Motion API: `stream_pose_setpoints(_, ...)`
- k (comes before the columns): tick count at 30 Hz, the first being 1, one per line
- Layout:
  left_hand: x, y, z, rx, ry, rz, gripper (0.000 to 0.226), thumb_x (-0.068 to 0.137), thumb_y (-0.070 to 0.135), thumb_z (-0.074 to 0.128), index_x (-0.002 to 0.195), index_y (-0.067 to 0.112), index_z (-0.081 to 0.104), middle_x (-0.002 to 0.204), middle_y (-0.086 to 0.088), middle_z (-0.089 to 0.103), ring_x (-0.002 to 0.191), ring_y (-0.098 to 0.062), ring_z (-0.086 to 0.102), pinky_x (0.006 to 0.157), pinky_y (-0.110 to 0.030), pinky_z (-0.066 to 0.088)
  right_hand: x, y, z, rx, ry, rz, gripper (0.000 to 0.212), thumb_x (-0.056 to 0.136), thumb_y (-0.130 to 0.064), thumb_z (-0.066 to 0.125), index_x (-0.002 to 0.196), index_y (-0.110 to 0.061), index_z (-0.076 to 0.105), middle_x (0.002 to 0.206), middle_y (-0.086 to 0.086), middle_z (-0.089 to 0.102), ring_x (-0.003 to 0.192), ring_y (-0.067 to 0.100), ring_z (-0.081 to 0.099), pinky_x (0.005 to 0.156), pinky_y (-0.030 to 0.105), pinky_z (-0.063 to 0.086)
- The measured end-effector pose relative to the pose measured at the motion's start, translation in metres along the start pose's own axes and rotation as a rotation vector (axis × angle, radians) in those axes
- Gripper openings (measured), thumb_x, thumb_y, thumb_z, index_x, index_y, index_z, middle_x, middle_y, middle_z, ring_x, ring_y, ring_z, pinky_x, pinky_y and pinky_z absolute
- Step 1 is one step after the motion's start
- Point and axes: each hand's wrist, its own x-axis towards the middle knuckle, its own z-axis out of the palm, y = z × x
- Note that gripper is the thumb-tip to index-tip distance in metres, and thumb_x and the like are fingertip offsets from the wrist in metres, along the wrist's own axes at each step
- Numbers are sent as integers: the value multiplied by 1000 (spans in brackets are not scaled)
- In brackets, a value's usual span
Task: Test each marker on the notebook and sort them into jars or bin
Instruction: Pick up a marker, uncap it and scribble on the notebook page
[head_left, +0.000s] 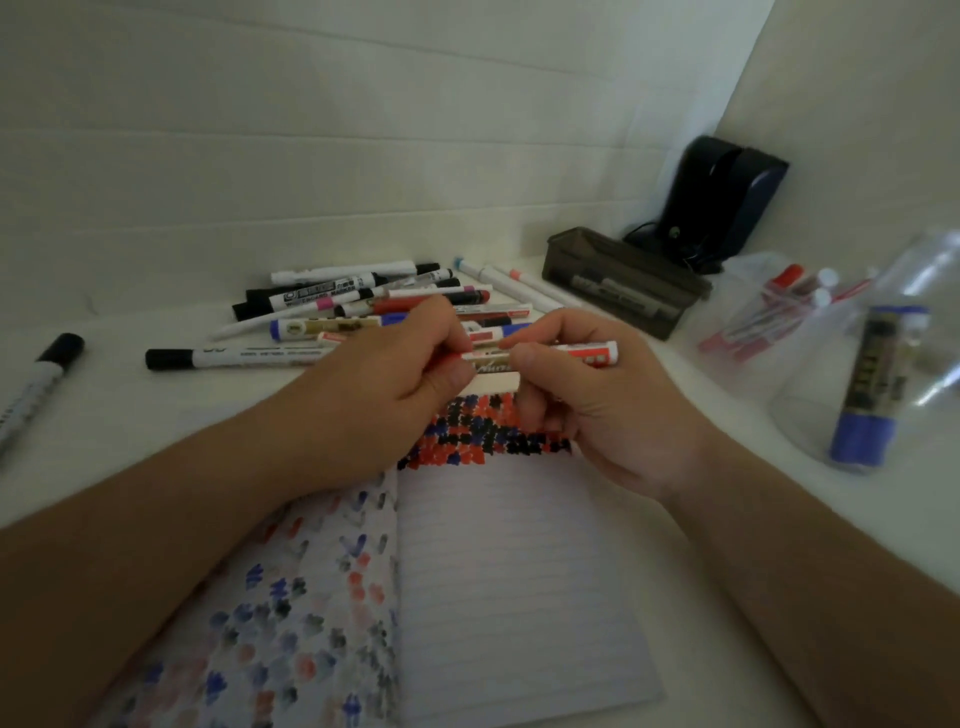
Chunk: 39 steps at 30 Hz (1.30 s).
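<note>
Red marker (582, 353) level between both hands' curled fingers (447, 358).

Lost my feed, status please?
Both hands, left and right, grip red marker over notebook. Cap state unclear. Nothing in the way.

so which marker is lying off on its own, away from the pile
The black-capped marker at the far left edge of the table. It lies alone, well apart from the pile behind the hands.

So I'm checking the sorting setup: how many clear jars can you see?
2. Both stand at the right: the near jar holds a blue marker, the far jar behind it holds red markers. Others may lie outside the view.
</note>
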Motion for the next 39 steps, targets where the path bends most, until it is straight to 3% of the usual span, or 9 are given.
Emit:
stream_pose_setpoints(5, 11, -14, 0, 311, 4, -24, 39, 98, 49, 51, 137, 42, 50, 137, 16, 51, 129, -10, 39, 110, -38, 34, 0, -31, -36, 164, 407, -135, 21, 101, -5, 57, 91, -17, 70, 60, 4, 56, 50, 14, 48, 49, 24, 41)
stream_pose_setpoints(9, 12, -22, 0, 384, -59, -139, 49, 100, 49, 50, 147, 40, 45, 147, 11, 51, 133, -13, 38, 112, -36, 31, -5, -50, -68, 384, 818, -261, 20, 99, -7, 58, 111, -18, 68, 88, 9, 67, 60, 14, 56, 55, 23, 46)
stream_pose_setpoints(15, 12, -18, -2, 365, -43, -192, 52, 99, 44, 57, 149, 36, 46, 140, 9, 58, 128, -15, 45, 109, -36, 37, 3, -35, -69, 392, 911, -148, 34, 101, -20, 57, 136, -17, 57, 116, 8, 72, 74, 21, 73, 63, 27, 54)
stream_pose_setpoints(18, 14, -22, 0, 425, -71, -241, 46, 98, 50, 57, 143, 41, 51, 139, 11, 57, 129, -16, 44, 109, -37, 37, 4, -34, -68, 403, 901, -140, 30, 99, -16, 59, 128, -25, 57, 122, 6, 71, 78, 23, 76, 68, 29, 56)
stream_pose_setpoints(22, 16, -27, 2, 418, -53, -211, 34, 95, 61, 55, 125, 47, 64, 123, 16, 59, 120, -15, 46, 103, -41, 40, 3, -33, -68, 294, 887, -153, 62, 96, -13, 63, 150, -32, 40, 129, 8, 67, 81, 23, 76, 70, 28, 56)
stream_pose_setpoints(25, 13, -26, 5, 394, 11, -89, 29, 96, 54, 56, 122, 48, 66, 115, 16, 57, 114, -14, 43, 97, -41, 37, -3, -30, -53, -86, 776, -277, 40, 97, -2, 56, 130, -25, 59, 85, 0, 69, 64, 16, 61, 59, 25, 50)
stream_pose_setpoints(28, 8, -15, 1, 359, 151, 142, 26, 89, 48, 60, 110, 44, 74, 96, 7, 52, 96, -20, 45, 78, -38, 36, -5, -23, -21, -274, 389, -140, 19, 104, -12, 54, 107, -18, 71, 65, -2, 56, 56, 13, 47, 53, 23, 42)
stream_pose_setpoints(35, -2, 10, 0, 69, 122, 361, 14, 99, 20, 58, 109, 29, 63, 100, 12, 54, 88, -8, 53, 77, -23, 47, 2, -9, 15, -8, 13, 303, 59, 89, -68, 52, 79, -11, 64, 55, 5, 39, 41, 13, 29, 40, 22, 26)
stream_pose_setpoints(39, -4, 9, 0, -21, 39, 230, 20, 88, 18, 65, 100, 30, 55, 95, 15, 60, 87, -12, 62, 72, -36, 55, 3, -5, 5, 414, 1, 295, 35, 97, -45, 61, 88, -12, 57, 60, -1, 42, 42, 9, 31, 36, 18, 24)
